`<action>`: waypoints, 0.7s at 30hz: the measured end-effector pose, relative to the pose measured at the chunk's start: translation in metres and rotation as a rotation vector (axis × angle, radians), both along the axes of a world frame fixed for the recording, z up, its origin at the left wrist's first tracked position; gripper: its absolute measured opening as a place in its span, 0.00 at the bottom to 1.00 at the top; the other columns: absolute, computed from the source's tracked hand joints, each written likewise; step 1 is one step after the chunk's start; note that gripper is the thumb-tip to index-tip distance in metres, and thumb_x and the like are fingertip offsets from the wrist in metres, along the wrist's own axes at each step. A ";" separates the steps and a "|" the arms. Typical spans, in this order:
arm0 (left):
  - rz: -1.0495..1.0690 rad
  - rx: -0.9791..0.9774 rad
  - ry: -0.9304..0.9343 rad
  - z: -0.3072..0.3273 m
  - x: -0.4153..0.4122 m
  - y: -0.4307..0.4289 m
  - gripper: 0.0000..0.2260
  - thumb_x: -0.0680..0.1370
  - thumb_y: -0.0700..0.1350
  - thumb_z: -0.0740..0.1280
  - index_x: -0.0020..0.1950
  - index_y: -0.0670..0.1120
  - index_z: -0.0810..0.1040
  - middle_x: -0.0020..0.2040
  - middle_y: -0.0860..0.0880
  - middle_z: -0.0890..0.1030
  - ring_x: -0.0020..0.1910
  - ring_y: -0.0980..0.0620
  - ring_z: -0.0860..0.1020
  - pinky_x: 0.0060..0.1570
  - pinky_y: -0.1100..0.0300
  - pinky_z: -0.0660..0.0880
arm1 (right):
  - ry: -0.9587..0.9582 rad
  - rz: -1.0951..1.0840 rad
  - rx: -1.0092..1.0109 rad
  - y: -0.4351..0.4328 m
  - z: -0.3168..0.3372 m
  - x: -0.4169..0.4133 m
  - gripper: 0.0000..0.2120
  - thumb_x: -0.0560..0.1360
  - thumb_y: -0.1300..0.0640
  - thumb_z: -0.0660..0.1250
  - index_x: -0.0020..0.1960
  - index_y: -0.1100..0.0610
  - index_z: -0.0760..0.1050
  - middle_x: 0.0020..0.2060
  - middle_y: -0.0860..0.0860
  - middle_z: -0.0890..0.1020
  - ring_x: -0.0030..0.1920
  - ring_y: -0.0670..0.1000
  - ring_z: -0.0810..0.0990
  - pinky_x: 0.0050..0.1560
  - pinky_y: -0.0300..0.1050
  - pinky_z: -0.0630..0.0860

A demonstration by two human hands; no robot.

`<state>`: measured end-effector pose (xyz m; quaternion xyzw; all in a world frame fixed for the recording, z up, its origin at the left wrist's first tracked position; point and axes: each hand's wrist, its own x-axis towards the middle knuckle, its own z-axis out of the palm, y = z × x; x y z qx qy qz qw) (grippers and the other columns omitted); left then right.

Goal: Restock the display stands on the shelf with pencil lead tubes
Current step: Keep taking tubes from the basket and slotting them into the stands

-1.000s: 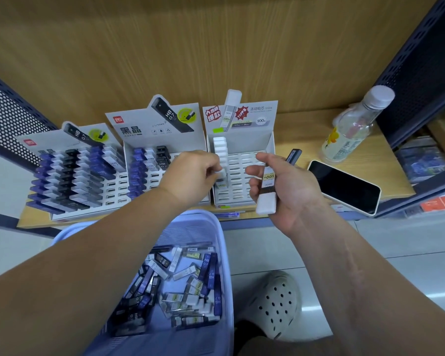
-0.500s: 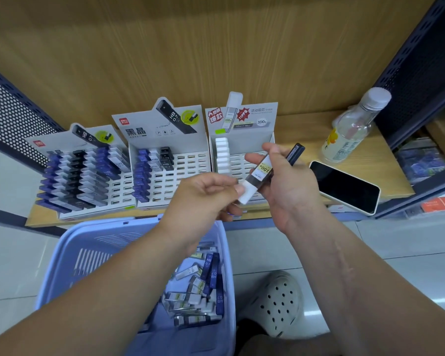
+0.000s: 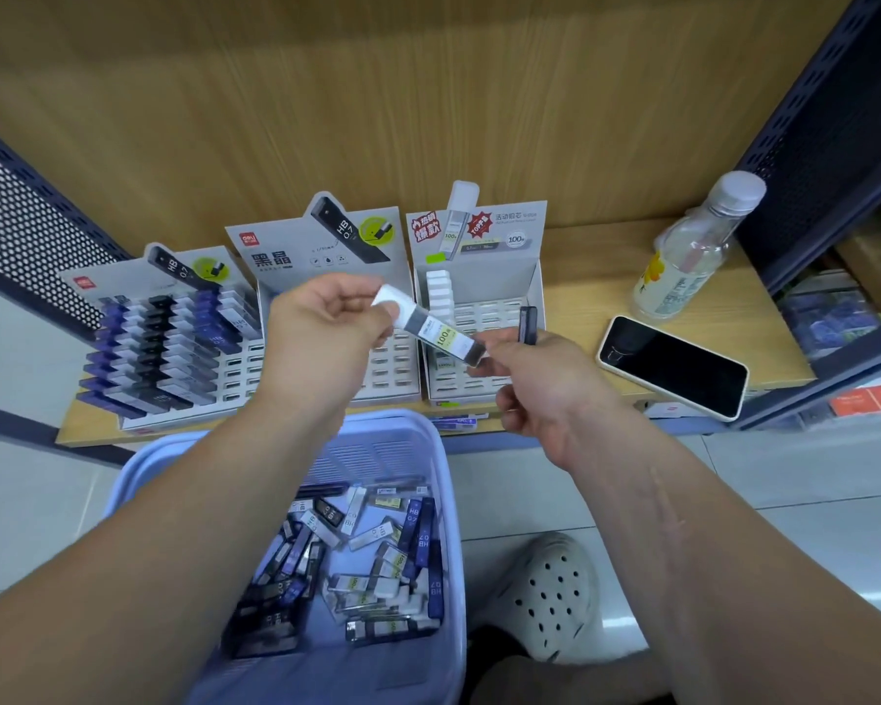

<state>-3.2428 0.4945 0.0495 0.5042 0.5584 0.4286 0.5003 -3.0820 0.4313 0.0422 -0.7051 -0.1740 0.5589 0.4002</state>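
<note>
Head camera, looking down: nearest me, a lilac basket [image 3: 446, 452] holds a heap of loose lead tubes [image 3: 377, 557]. Above its far rim, my left hand [image 3: 321, 338] pinches the cap of a white-capped lead tube [image 3: 436, 335] between thumb and curled fingers. My right hand [image 3: 545, 389] meets the tube's dark opposite end with its fingertips and also clamps a dark tube [image 3: 528, 324] upright between its fingers. The white-capped tube lies slantwise in the air, cap up and to the left, dark end down and to the right. It spans the gap between the two hands and touches no stand. Directly behind it sits the right-hand display stand [image 3: 489, 315], with one column of white caps [image 3: 439, 292] filled along its left side and the other slots bare. I judge the left hand the nearer to that column, and the tube needs turning cap-up before it can drop into a slot. Farther right, on the wooden shelf [image 3: 591, 277], a phone [image 3: 672, 366] lies flat and a water bottle [image 3: 682, 267] stands.
</note>
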 end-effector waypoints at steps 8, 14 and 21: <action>-0.339 0.359 0.510 -0.035 0.008 0.023 0.05 0.74 0.39 0.75 0.48 0.48 0.85 0.38 0.48 0.80 0.33 0.58 0.74 0.39 0.70 0.72 | 0.096 -0.269 0.025 0.006 -0.007 0.012 0.08 0.83 0.58 0.60 0.49 0.54 0.78 0.30 0.49 0.67 0.23 0.46 0.58 0.21 0.36 0.56; -0.456 0.526 0.639 -0.061 0.016 0.028 0.06 0.73 0.36 0.75 0.49 0.44 0.86 0.42 0.51 0.80 0.37 0.54 0.77 0.46 0.63 0.75 | 0.130 -0.246 0.027 0.006 -0.008 0.011 0.08 0.83 0.55 0.61 0.49 0.55 0.77 0.28 0.49 0.66 0.23 0.47 0.57 0.25 0.38 0.55; -0.539 0.597 0.672 -0.064 0.016 0.034 0.07 0.72 0.33 0.74 0.48 0.42 0.86 0.42 0.50 0.82 0.40 0.54 0.75 0.47 0.62 0.74 | 0.157 -0.244 0.033 0.007 -0.009 0.012 0.08 0.83 0.53 0.62 0.49 0.55 0.77 0.26 0.48 0.65 0.24 0.47 0.57 0.26 0.39 0.55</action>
